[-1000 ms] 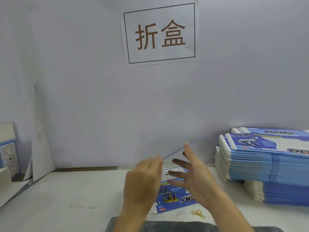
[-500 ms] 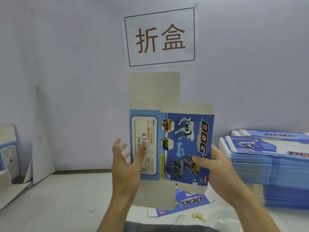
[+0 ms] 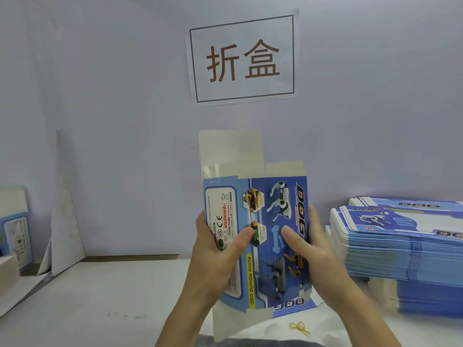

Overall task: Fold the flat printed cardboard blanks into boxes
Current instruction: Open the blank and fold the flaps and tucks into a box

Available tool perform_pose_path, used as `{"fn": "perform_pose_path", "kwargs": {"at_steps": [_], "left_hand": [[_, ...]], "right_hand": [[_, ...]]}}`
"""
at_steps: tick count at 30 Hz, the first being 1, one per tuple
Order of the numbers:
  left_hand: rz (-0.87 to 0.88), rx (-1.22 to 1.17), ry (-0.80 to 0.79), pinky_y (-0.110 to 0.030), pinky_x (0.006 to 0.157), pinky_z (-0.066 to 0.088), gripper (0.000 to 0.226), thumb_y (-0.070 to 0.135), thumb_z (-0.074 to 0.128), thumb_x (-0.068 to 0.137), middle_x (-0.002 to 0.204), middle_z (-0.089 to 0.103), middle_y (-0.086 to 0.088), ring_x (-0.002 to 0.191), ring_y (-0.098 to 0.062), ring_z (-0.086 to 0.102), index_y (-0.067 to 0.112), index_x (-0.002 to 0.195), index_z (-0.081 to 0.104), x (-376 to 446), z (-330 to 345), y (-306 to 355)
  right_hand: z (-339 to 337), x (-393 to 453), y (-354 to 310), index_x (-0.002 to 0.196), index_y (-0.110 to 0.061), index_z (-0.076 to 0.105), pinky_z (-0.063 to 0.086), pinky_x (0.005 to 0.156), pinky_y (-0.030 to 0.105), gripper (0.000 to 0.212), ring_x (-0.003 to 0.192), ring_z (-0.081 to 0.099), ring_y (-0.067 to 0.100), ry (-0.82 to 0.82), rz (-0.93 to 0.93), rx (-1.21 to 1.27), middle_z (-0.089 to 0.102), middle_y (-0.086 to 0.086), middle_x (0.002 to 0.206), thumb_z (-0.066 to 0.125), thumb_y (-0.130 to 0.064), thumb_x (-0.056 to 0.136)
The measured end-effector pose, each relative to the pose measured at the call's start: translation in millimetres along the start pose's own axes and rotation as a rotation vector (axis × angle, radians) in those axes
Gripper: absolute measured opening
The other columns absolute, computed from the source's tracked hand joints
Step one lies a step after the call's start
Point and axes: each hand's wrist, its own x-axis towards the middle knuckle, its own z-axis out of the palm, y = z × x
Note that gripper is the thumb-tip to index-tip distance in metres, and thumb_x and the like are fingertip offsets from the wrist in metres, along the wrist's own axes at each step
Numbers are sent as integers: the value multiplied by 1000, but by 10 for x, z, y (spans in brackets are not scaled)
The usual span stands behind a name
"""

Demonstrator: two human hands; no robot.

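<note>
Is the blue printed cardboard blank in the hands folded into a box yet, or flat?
Partly opened: the blue printed cardboard blank bends along one crease; end flaps stand unfolded. Left hand and right hand grip its sides.

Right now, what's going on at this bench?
A person is folding printed cardboard boxes. Both hands hold one blue "DOG" box blank upright above the table, left hand and right hand each with a grip on a side edge, thumbs on the printed face. Its end flaps are unfolded. A stack of flat blanks waits at right.
</note>
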Motion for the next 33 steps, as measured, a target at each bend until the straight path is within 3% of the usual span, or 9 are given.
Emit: {"fn": "perform_pose_path", "kwargs": {"at_steps": [3,6,9,13,18,23,25,28,33], "left_hand": [[8,61,9,-25,75,61,83,69,75,63,122,57,14,110,-7,64,43,130,34,-2,7,5],[-24,84,-29,-24,76,61,90,66,79,59,121,58,14,111,-8,64,42,133,35,7,25,53],[-36,59,-125,-17,68,58,72,53,82,63,105,69,22,97,-1,70,44,123,44,20,-20,115],[-34,25,-189,-26,80,60,60,46,77,75,114,72,16,106,-8,69,39,130,52,-15,-114,184],[-72,26,-354,-6,76,50,38,46,76,73,110,71,23,103,5,66,59,106,64,-98,-135,299],[1,-14,-220,-35,110,44,93,66,74,60,136,56,26,125,6,54,55,144,35,-61,-72,454],[69,-68,-34,-32,101,51,105,70,77,56,129,58,28,115,6,61,58,146,23,-38,-15,529],[203,-83,121,-22,69,60,95,61,78,62,102,68,30,93,-3,72,58,143,27,-34,26,564],[316,-120,89,-24,70,61,59,38,71,78,114,72,11,102,-13,72,48,132,50,-44,24,561]], "right_hand": [[-8,-7,-28,118,-52,55,63,79,46,38,104,73,23,22,-9,-27,73,-4,116,70,-39,85],[46,-23,-47,130,-42,47,63,80,43,50,105,72,21,-10,-4,-52,72,-5,118,69,-40,85],[126,-34,-47,134,-40,41,62,82,37,53,107,71,17,-92,18,-85,72,-12,116,65,-42,88],[137,-41,-156,138,-42,38,60,80,29,53,111,69,13,-117,30,-62,70,-15,121,65,-45,92],[116,-28,-446,141,-54,26,41,75,-5,67,105,51,-30,83,-289,-208,53,-55,112,62,-42,86],[168,-47,-593,147,-49,32,47,78,1,72,109,61,-14,59,-356,-191,62,-40,119,69,-40,86],[258,-61,-599,148,-50,30,50,77,4,73,108,63,-11,-14,-356,-204,63,-38,118,68,-33,88],[339,-57,-600,145,-58,28,56,74,13,81,104,71,5,-54,-323,-177,70,-25,116,75,-37,83],[354,-50,-564,139,-60,35,59,69,19,80,97,74,10,16,-300,-172,73,-19,107,76,-35,75]]}}
